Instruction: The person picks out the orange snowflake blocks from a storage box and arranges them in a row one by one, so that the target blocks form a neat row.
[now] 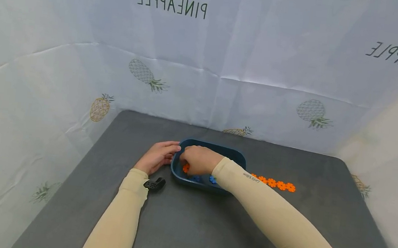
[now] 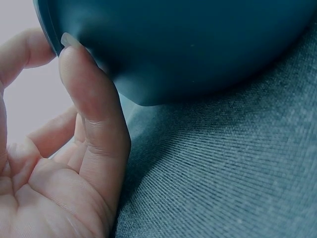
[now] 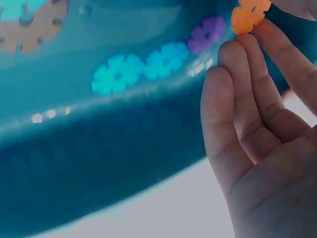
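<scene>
A dark blue tray (image 1: 234,152) with rounded corners stands on the table. My left hand (image 1: 159,156) holds its left end; in the left wrist view, the thumb (image 2: 91,94) presses the outer wall and another finger meets the rim. Inside the tray, my right hand (image 1: 201,161) pinches an orange flower-shaped disc (image 3: 250,15) between thumb and finger, partly cut off in the right wrist view. Light blue flower discs (image 3: 117,74) and a purple one (image 3: 206,33) lie near it along the tray's inner edge. A brownish disc (image 3: 37,30) lies farther off.
Several orange flower discs (image 1: 271,183) lie in a row on the grey table (image 1: 188,228), right of the tray, partly behind the right sleeve. A pineapple-print curtain (image 1: 203,80) hangs behind the table. A black wristband (image 1: 155,183) sits on the left wrist.
</scene>
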A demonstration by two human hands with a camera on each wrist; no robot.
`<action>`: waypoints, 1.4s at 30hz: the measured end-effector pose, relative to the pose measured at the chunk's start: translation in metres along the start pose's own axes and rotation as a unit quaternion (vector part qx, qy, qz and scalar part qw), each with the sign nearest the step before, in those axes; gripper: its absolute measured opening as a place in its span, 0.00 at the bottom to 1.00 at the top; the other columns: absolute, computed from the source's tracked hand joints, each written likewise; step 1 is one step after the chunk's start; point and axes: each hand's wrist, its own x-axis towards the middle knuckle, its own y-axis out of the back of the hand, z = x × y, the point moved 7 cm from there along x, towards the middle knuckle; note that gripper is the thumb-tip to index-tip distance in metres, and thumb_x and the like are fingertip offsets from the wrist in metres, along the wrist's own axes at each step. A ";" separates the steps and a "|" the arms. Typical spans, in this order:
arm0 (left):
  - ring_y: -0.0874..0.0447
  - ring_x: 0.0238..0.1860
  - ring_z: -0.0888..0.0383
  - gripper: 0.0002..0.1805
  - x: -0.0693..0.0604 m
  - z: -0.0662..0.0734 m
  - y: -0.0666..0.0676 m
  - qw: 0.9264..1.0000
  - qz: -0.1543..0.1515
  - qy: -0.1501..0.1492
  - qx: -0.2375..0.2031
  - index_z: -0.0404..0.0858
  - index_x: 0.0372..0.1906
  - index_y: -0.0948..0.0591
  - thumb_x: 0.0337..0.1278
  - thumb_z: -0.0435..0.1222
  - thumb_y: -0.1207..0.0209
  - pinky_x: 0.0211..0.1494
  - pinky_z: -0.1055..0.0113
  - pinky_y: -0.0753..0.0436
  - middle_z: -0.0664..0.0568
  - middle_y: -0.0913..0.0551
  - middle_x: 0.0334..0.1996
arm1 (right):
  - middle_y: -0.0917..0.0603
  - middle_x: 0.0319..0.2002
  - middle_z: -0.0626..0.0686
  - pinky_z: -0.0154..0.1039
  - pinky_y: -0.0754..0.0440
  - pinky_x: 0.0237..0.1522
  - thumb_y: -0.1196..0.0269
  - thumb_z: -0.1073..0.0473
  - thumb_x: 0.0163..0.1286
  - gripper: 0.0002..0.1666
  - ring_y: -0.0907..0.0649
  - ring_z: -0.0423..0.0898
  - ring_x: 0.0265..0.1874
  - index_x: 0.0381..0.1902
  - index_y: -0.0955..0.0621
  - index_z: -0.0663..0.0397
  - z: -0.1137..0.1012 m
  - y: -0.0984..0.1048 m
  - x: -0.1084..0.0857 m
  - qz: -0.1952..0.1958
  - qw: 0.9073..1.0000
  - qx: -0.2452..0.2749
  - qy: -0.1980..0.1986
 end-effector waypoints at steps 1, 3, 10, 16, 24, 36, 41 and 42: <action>0.12 0.50 0.57 0.35 -0.001 0.000 0.000 1.000 -0.001 -0.001 0.002 0.40 0.79 0.26 0.74 0.50 0.33 0.52 0.68 0.12 0.41 0.17 0.67 | 0.16 0.44 0.47 0.40 0.16 0.51 0.27 0.58 0.72 0.13 0.20 0.44 0.43 0.53 0.09 0.47 0.000 0.003 -0.001 0.002 1.000 -0.003 0.000; 0.12 0.50 0.57 0.36 -0.001 -0.001 0.001 1.000 -0.001 -0.002 0.004 0.40 0.79 0.26 0.75 0.50 0.33 0.52 0.68 0.12 0.42 0.17 0.67 | 0.16 0.46 0.48 0.41 0.15 0.52 0.27 0.58 0.71 0.15 0.20 0.44 0.44 0.54 0.09 0.47 0.002 0.008 -0.004 0.005 1.000 -0.006 -0.003; 0.14 0.49 0.55 0.36 0.000 -0.001 0.001 1.000 0.002 -0.003 0.009 0.40 0.78 0.25 0.74 0.50 0.33 0.52 0.68 0.12 0.44 0.16 0.64 | 0.12 0.57 0.50 0.47 0.14 0.64 0.28 0.59 0.73 0.21 0.15 0.47 0.56 0.62 0.11 0.51 0.007 0.020 -0.014 0.000 0.999 0.036 -0.018; 0.15 0.50 0.55 0.35 0.000 -0.001 0.001 1.000 0.008 0.001 0.024 0.41 0.78 0.25 0.74 0.51 0.33 0.53 0.69 0.13 0.42 0.20 0.69 | 0.12 0.57 0.51 0.47 0.14 0.64 0.29 0.60 0.74 0.21 0.15 0.48 0.55 0.63 0.13 0.53 0.014 0.019 -0.022 0.017 0.998 0.061 -0.020; 0.15 0.52 0.54 0.36 0.002 -0.003 0.002 0.999 0.014 0.010 0.028 0.41 0.79 0.25 0.73 0.52 0.33 0.54 0.69 0.13 0.42 0.20 0.71 | 0.15 0.54 0.49 0.43 0.14 0.60 0.31 0.62 0.73 0.20 0.17 0.46 0.53 0.62 0.13 0.53 0.029 0.018 -0.044 0.073 0.985 0.157 -0.023; 0.16 0.57 0.54 0.38 0.001 -0.004 0.002 0.999 0.027 0.016 0.044 0.41 0.80 0.28 0.74 0.51 0.33 0.55 0.71 0.13 0.41 0.24 0.75 | 0.15 0.56 0.48 0.44 0.13 0.57 0.31 0.61 0.76 0.20 0.16 0.45 0.51 0.64 0.13 0.49 0.075 0.008 -0.108 0.184 0.937 0.287 -0.083; 0.16 0.59 0.55 0.40 0.002 -0.004 0.003 0.998 0.028 0.015 0.057 0.41 0.82 0.29 0.73 0.53 0.32 0.57 0.71 0.14 0.41 0.26 0.78 | 0.16 0.57 0.49 0.47 0.13 0.57 0.30 0.60 0.76 0.19 0.17 0.48 0.51 0.63 0.13 0.46 0.099 -0.003 -0.145 0.235 0.912 0.309 -0.131; 0.16 0.60 0.55 0.41 0.002 -0.004 0.003 0.998 0.027 0.014 0.061 0.41 0.82 0.30 0.73 0.53 0.33 0.58 0.72 0.14 0.41 0.26 0.78 | 0.16 0.58 0.49 0.48 0.13 0.58 0.30 0.60 0.75 0.19 0.17 0.48 0.52 0.63 0.13 0.46 0.103 -0.005 -0.152 0.245 0.908 0.309 -0.140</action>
